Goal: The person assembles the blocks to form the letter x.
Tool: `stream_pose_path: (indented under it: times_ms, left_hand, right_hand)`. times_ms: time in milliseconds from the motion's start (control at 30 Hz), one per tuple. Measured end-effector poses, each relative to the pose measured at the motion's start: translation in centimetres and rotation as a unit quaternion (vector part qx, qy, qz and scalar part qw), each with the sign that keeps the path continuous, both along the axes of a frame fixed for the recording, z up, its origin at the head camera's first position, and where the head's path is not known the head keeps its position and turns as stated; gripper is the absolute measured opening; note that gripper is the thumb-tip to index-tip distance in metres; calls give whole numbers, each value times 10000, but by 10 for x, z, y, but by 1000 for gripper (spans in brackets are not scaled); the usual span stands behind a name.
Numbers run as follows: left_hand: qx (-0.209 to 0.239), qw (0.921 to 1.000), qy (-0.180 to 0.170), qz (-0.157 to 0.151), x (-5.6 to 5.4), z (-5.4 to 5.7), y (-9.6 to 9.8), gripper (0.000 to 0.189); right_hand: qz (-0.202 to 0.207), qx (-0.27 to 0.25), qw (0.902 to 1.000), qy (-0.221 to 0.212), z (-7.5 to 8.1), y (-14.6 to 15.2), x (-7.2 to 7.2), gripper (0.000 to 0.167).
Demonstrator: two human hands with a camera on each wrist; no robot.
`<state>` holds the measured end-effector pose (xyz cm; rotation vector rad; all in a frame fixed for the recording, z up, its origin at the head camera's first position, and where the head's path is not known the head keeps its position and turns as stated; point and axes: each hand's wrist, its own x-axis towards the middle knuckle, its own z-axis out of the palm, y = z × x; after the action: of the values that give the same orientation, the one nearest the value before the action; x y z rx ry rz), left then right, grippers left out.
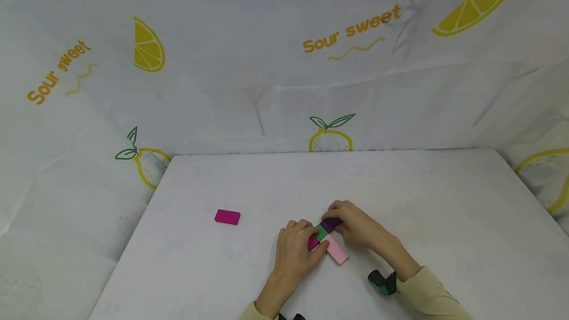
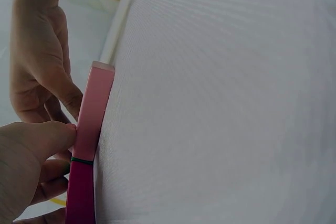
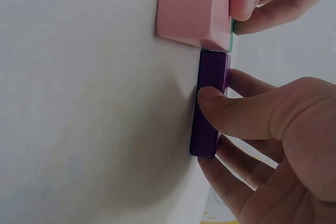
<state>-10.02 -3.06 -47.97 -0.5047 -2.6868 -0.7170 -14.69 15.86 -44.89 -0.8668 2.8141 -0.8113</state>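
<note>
Four colours of small block meet between the two hands on the white tabletop. My left hand holds the group from the left, its thumb against the pink block and a fingertip at the green block. Partly under that hand lies a magenta block, end to end with the pink one in the left wrist view. My right hand pinches a purple block between thumb and fingers. The purple block's end sits right at the green and pink blocks.
Off to the left lies a separate magenta block. A dark block with a green part is near the right wrist. White tabletop surrounds them, backed by a lemon-print cloth.
</note>
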Motion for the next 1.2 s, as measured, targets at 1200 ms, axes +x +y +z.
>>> stream_pose_path:
  times_ms: [1200]
  left_hand:
    - [3, 10000, 4, 32, -1, -1, 0, 22]
  right_hand:
    - [122, -44, 9993, 355, 1, -1, 4, 30]
